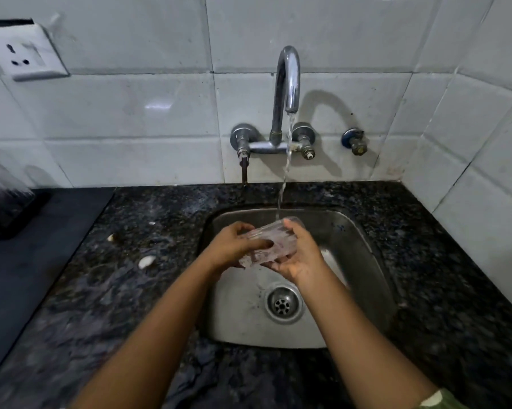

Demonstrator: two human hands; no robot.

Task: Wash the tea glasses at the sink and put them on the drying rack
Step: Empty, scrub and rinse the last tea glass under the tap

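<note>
Tea glass: a clear tea glass [268,242] lies tilted on its side over the steel sink [363,261], mouth towards 1 o'clock, right under the running stream.
Water: it falls from the chrome tap [287,81] at 12 o'clock and lands at the glass's upper end.
How it handles: I'd judge it light and rigid but brittle, and wet through, so slippery; a knock against the steel basin could chip it.
Where to hold: around the body with a palm under it looks safest, rather than by the thin rim.
Left hand: the left hand [234,246] comes in from 9 o'clock, fingers curled over the glass's side and lower end, gripping it.
Right hand: the right hand [300,258] cradles it from 3 o'clock, palm up beneath, thumb over the upper rim; fingers half curled, not wide.
Stage: rinsing, I'd say; the glass is not yet racked.
Drying rack: at 9 o'clock, at the far left edge, a dark tray-like rack [15,219] sits on the granite counter [148,290] with what looks like an upturned glass [1,184] on it, though blurred.
Drain: the drain [282,304] sits open at 6 o'clock of the glass.
</note>
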